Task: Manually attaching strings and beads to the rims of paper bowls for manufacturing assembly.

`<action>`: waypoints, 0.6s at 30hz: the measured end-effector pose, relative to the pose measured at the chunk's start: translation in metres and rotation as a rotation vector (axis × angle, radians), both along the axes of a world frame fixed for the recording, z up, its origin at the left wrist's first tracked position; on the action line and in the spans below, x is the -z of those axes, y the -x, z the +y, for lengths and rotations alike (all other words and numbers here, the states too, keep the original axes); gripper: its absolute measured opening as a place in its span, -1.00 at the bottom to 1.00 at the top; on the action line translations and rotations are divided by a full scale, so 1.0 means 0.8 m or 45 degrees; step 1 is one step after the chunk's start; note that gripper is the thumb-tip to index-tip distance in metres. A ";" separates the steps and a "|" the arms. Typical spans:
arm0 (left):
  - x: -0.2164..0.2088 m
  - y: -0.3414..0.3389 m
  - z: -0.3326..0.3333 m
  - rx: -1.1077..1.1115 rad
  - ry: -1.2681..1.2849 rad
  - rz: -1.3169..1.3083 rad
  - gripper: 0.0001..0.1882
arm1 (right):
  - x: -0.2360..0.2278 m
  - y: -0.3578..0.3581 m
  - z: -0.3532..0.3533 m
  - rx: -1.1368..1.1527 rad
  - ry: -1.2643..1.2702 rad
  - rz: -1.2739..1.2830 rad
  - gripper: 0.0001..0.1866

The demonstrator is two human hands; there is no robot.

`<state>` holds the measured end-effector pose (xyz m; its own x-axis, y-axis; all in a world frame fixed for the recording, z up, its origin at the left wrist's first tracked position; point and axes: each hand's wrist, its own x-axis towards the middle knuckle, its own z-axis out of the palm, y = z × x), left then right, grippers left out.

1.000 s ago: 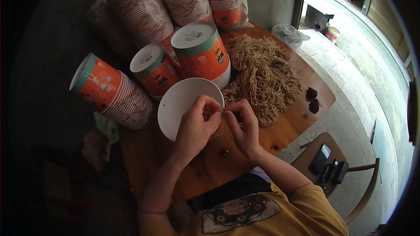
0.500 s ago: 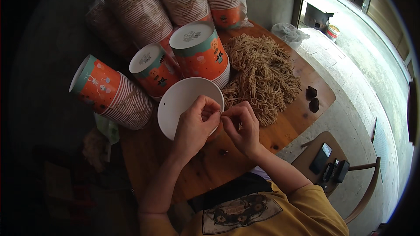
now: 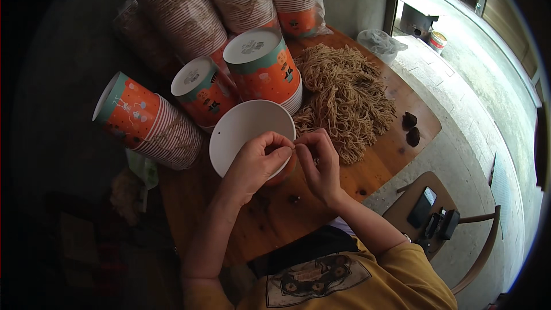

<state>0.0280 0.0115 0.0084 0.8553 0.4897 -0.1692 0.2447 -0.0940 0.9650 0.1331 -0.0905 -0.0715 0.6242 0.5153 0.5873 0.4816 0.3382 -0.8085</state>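
A paper bucket (image 3: pixel 241 129) with a white inside, an orange outside and a small dark hole in its wall tilts toward me. My left hand (image 3: pixel 259 163) reaches over its near right rim, thumb and fingers pinched together. Beside it, my right hand (image 3: pixel 320 163) also pinches, its fingertips meeting the left ones at the rim. Whatever lies between the fingertips is too small to make out. Just beyond my right hand lies a big tangled heap of tan cords (image 3: pixel 344 103).
Orange and teal paper buckets stand upside down in stacks (image 3: pixel 261 72) behind, with bagged stacks (image 3: pixel 181 11) farther back. Two dark lumps (image 3: pixel 411 129) lie on the wooden table (image 3: pixel 396 158) at right. A chair (image 3: pixel 410 195) nearby holds a phone (image 3: pixel 422 206).
The bucket has shifted slightly right. My left hand has turned a little, with its fingers more curled over, and both hands' fingertips remain together at the rim.
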 end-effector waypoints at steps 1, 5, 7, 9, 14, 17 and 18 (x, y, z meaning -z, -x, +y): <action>-0.003 -0.001 0.002 0.000 0.000 0.001 -0.86 | 0.000 0.000 0.000 -0.015 0.004 0.026 -0.92; -0.003 -0.002 0.003 0.002 0.143 0.030 -0.87 | 0.002 0.003 0.002 -0.051 0.008 0.119 -0.93; -0.001 -0.002 0.002 -0.019 0.144 0.028 -0.87 | 0.002 0.004 0.005 -0.059 0.007 0.143 -0.93; 0.000 0.001 0.002 -0.026 0.131 -0.006 -0.87 | 0.002 0.004 0.005 -0.064 0.008 0.170 -0.94; 0.001 0.003 -0.007 -0.030 0.020 -0.033 -0.84 | -0.003 0.005 0.003 -0.081 0.049 0.232 -0.92; 0.004 0.003 -0.010 -0.032 -0.097 -0.039 -0.84 | -0.002 0.005 0.003 -0.080 0.035 0.232 -0.91; 0.006 0.003 -0.010 -0.033 -0.165 -0.047 -0.84 | -0.002 0.005 0.003 -0.079 0.036 0.233 -0.91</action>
<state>0.0260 0.0036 0.0037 0.8468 0.5271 -0.0717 0.2130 -0.2123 0.9537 0.1295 -0.0878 -0.0702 0.6855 0.5707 0.4521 0.3048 0.3390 -0.8901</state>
